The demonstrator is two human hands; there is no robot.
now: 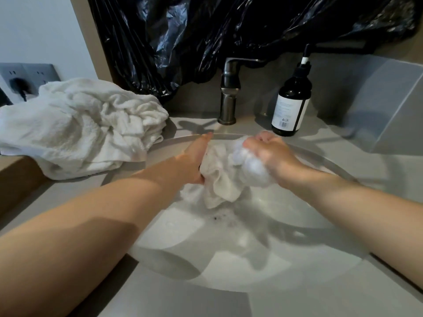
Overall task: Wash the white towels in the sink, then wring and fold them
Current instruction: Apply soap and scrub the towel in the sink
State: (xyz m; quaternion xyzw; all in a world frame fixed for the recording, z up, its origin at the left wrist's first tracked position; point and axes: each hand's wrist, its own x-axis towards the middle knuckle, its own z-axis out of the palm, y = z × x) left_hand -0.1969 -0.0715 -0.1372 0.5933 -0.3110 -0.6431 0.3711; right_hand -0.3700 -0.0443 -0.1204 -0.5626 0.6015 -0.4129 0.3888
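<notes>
- The left hand [194, 156] is closed round one bunched end of a white towel [219, 179], with its fingers [201, 176] curled under the cloth. The right hand [270, 149] is clenched on the other end, which is buried in foam [254, 168].
- The towel is held between the two hands above the sink [229, 266], toward the worktop's back edge. This is apparently done so that cloth can be rubbed against cloth and the lather drips into the bowl.
- In the sink a thin, cloudy wetness with some suds is seen near the drain; its depth cannot be told.
- A pile of white towels [80, 126] is heaped at the worktop's left edge, just beside the bowl. Whether these are washed or waiting cannot be told.
- A dark pump bottle [290, 99] is stood at the back edge, right of the tap [229, 92], probably kept there so soap is within reach.
</notes>
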